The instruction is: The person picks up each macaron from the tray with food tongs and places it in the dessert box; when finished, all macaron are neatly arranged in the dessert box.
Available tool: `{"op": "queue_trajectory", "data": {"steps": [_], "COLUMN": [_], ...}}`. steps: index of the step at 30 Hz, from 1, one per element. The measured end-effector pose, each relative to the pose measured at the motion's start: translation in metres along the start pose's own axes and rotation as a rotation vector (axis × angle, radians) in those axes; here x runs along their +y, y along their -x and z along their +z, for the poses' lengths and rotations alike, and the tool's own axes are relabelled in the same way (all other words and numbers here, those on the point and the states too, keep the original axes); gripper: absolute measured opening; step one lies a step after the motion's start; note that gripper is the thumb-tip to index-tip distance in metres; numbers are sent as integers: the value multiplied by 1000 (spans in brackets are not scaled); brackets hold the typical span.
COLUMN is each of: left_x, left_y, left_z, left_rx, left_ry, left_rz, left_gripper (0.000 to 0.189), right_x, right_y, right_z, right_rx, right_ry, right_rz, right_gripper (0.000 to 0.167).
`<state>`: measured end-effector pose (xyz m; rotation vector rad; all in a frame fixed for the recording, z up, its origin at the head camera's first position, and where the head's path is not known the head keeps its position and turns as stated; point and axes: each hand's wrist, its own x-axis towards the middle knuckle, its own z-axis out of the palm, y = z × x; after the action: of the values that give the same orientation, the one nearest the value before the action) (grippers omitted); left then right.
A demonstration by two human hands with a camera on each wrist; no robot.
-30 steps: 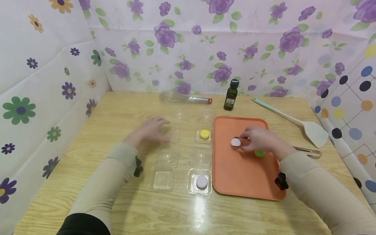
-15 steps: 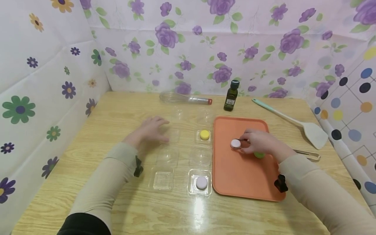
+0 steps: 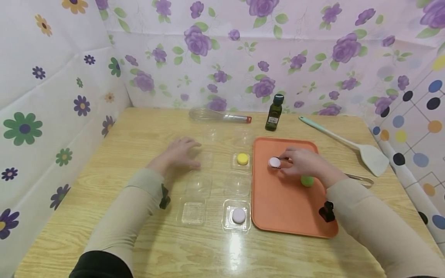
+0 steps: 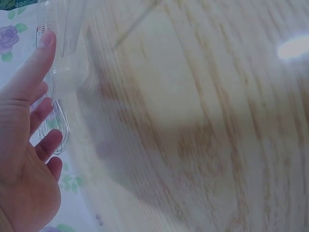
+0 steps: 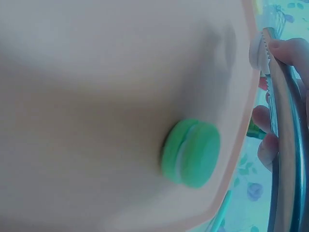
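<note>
My right hand [image 3: 300, 164] holds metal tongs [image 5: 285, 125] over the orange tray [image 3: 288, 210]. Between the tong tips sits a pale lilac macaron [image 3: 274, 162], lifted off the tray. A green macaron [image 5: 193, 153] lies on the tray below that wrist. My left hand [image 3: 179, 153] is at the left edge of a clear plastic box [image 3: 206, 159], thumb and fingers spread and nothing gripped; whether the fingertips touch the box I cannot tell. Right of this box, a yellow macaron [image 3: 242, 158] lies in another clear box. Nearer me, a lilac macaron [image 3: 238, 215] lies in a clear box.
An open clear box [image 3: 192, 213] stands at the front left, its lid [image 3: 199, 185] raised behind it. Along the back lie a whisk [image 3: 219, 116] and a standing dark bottle [image 3: 274, 112]. A white spatula [image 3: 372, 156] lies right of the tray.
The tongs, with the lilac macaron in them, have risen and moved slightly left and away from me. The right hand moved with them; the left hand has stayed in place.
</note>
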<state>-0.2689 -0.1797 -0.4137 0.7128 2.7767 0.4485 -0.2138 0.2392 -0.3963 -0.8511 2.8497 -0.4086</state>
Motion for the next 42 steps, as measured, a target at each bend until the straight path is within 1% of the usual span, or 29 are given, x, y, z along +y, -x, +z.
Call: {"op": "queue_trajectory", "data": {"steps": [3,6,10,17,24,31,36,42], "left_x": [1,1,2,4,4,9,10,9], "left_y": [0,0,0,2,2,4,4,2], "left_z": [-1,-1,-2,-3,-3,-3,-3,-1], "left_rx": [3,8,6,-6,0,-8,-3,6], "left_ry": [-3,-13,-14,7,4,12,-1,3], "left_rz": [-2,0,-1,-13,-14,-20,-16,-9], "left_gripper": [79,79,80,80,78,78,79,78], "right_x": [-4,-8,-15,-28,-45,-57,-64,-75], "right_y": [-7,-16,-28,-48,-64,-79,-93,-107], "right_z": [-2,-5,-9,-10,-13,-12,-9,-4], "right_rx": [-8,-10,-15,-42,-44,-46,-43,-36], "right_ry": [-9,-43,-78,-33,-41,19,27,0], "right_rz": [7,16,32,18,59,23,13,-5], "right_gripper": [31,32,36,43,45,44,44,45]}}
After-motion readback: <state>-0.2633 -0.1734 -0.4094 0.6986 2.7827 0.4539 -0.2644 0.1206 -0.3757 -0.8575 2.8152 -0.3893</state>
